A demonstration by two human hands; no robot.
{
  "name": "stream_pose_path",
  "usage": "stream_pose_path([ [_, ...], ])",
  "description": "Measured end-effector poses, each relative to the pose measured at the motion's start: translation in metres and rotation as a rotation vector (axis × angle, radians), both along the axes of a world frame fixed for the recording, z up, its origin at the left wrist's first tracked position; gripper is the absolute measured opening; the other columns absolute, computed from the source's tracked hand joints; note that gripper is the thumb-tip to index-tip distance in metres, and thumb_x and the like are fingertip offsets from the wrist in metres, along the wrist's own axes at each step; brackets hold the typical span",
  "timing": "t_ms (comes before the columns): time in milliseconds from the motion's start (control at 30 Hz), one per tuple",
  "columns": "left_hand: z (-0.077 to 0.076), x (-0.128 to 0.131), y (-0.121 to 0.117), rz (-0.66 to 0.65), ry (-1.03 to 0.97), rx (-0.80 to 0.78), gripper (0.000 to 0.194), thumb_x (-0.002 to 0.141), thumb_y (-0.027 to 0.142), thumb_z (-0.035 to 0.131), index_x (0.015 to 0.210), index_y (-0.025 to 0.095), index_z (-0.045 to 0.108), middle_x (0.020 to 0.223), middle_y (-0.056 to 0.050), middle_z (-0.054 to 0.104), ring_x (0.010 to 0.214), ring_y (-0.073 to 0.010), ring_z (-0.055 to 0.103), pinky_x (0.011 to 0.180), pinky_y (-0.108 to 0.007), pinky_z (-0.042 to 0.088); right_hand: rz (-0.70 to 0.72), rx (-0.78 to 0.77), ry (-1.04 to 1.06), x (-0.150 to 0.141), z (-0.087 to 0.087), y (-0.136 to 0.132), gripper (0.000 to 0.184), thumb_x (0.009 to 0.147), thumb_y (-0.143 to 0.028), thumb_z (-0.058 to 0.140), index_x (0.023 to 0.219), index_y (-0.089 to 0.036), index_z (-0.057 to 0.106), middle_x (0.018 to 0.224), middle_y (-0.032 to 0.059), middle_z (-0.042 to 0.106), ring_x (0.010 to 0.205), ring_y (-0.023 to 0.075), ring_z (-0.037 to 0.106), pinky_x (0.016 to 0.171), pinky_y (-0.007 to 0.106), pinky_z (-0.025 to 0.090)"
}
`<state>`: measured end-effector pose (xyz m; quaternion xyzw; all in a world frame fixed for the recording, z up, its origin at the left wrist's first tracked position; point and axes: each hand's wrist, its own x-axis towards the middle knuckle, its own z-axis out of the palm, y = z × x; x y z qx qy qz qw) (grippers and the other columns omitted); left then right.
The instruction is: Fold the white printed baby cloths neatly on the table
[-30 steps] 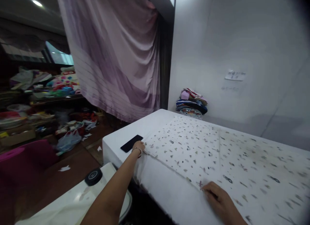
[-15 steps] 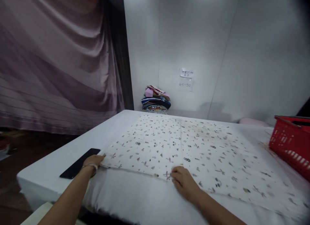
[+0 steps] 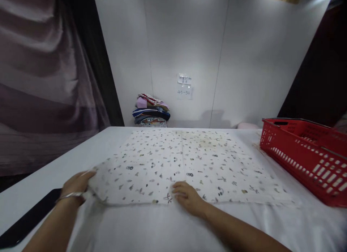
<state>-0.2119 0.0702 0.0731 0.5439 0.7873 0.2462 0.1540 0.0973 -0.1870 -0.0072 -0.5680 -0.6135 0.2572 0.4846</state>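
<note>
A white cloth (image 3: pixel 151 165) with small printed motifs lies spread over a white-covered table, a crease running down its middle. At its near left corner my left hand (image 3: pixel 78 183), with a bracelet on the wrist, pinches the fabric and lifts that corner a little off the surface. My right hand (image 3: pixel 188 197) rests on the near edge, close to the crease, its fingers curled on the cloth. Whether fabric is caught between those fingers is hard to see. Beside my left wrist lies a flat black phone-like slab (image 3: pixel 29 216).
On the right of the table (image 3: pixel 141 230) stands a red plastic basket (image 3: pixel 303 154). A stack of folded fabrics (image 3: pixel 151 111) is at the far side, against a pale wall (image 3: pixel 187 38) bearing paper signs (image 3: pixel 184 88). A draped curtain (image 3: pixel 46 89) hangs at the left.
My view has swung right, bringing the red basket into sight. The cloth's near left corner has come up in my left hand. My right hand stays at the near edge.
</note>
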Motion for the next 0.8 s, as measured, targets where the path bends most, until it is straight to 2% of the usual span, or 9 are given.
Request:
stream_pose_path([
  [67,0.019,0.042,-0.008,-0.165,-0.220,0.092,0.015,0.075,0.031,0.061,0.087,0.022,0.065,0.058,0.014,0.063,0.074,-0.0116,0.062,0.060,-0.016,0.044,-0.032,-0.086,0.197,0.001,0.008,0.007,0.016,0.079,-0.024,0.054,0.090,-0.027,0.066,0.105,-0.0015,0.063,0.103,0.0199,0.055,0.088,0.036,0.042],
  [133,0.033,0.097,-0.025,-0.300,-0.263,0.148,0.020,0.074,0.026,0.062,0.091,0.017,0.066,0.067,0.008,0.066,0.079,-0.0139,0.061,0.065,-0.018,0.044,-0.046,-0.178,0.404,0.006,0.021,0.015,0.017,0.080,-0.032,0.056,0.091,-0.022,0.065,0.096,-0.0002,0.066,0.095,0.0187,0.059,0.084,0.035,0.044],
  [200,0.037,0.159,-0.053,-0.475,-0.259,0.152,0.019,0.073,0.021,0.061,0.090,0.016,0.067,0.071,0.003,0.067,0.078,-0.0154,0.061,0.067,-0.020,0.045,-0.070,-0.232,0.660,0.017,0.035,0.022,0.026,0.079,-0.040,0.059,0.095,-0.019,0.063,0.094,0.0025,0.067,0.089,0.0179,0.061,0.078,0.032,0.047],
  [267,0.027,0.216,-0.091,-0.703,-0.241,0.164,0.018,0.071,0.015,0.060,0.088,0.019,0.067,0.076,0.000,0.067,0.079,-0.0167,0.061,0.070,-0.023,0.045,-0.082,-0.252,0.918,0.033,0.044,0.025,0.035,0.078,-0.046,0.060,0.101,-0.019,0.059,0.098,0.0054,0.067,0.087,0.0180,0.063,0.076,0.032,0.049],
  [367,-0.007,0.274,-0.152,-1.072,-0.157,0.131,0.016,0.070,0.013,0.059,0.082,0.021,0.066,0.081,-0.007,0.067,0.082,-0.0203,0.061,0.072,-0.030,0.044,-0.074,-0.276,1.112,0.058,0.046,0.016,0.033,0.081,-0.047,0.057,0.096,-0.018,0.058,0.093,0.0058,0.068,0.083,0.0167,0.064,0.077,0.031,0.049],
  [433,-0.032,0.290,-0.186,-1.300,-0.043,0.173,0.017,0.070,0.010,0.056,0.080,0.021,0.064,0.088,-0.013,0.066,0.087,-0.0242,0.060,0.071,-0.036,0.043,-0.121,-0.348,1.099,0.070,0.040,0.003,0.029,0.082,-0.044,0.055,0.086,-0.016,0.060,0.087,0.0056,0.068,0.080,0.0165,0.064,0.074,0.029,0.050],
  [533,-0.060,0.289,-0.214,-1.476,-0.021,0.219,0.021,0.070,0.009,0.054,0.085,0.023,0.062,0.094,-0.016,0.063,0.094,-0.0276,0.057,0.075,-0.042,0.043,-0.224,-0.457,1.017,0.076,0.027,-0.018,0.025,0.080,-0.041,0.058,0.080,-0.016,0.061,0.084,0.0050,0.068,0.080,0.0173,0.063,0.066,0.027,0.048],
  [633,-0.074,0.277,-0.221,-1.532,-0.060,0.217,0.028,0.070,0.013,0.057,0.095,0.027,0.058,0.103,-0.016,0.058,0.102,-0.0294,0.052,0.081,-0.047,0.043,-0.219,-0.471,0.990,0.073,0.019,-0.029,0.024,0.077,-0.041,0.061,0.079,-0.017,0.062,0.079,0.0032,0.068,0.077,0.0170,0.063,0.060,0.025,0.045],
  [800,-0.078,0.258,-0.221,-1.511,-0.051,0.201,0.044,0.067,0.013,0.055,0.105,0.033,0.052,0.110,-0.013,0.054,0.106,-0.0296,0.048,0.089,-0.050,0.041,-0.088,-0.421,1.015,0.067,0.017,-0.022,0.020,0.069,-0.036,0.069,0.077,-0.018,0.062,0.065,0.0008,0.065,0.066,0.0176,0.061,0.057,0.027,0.044],
])
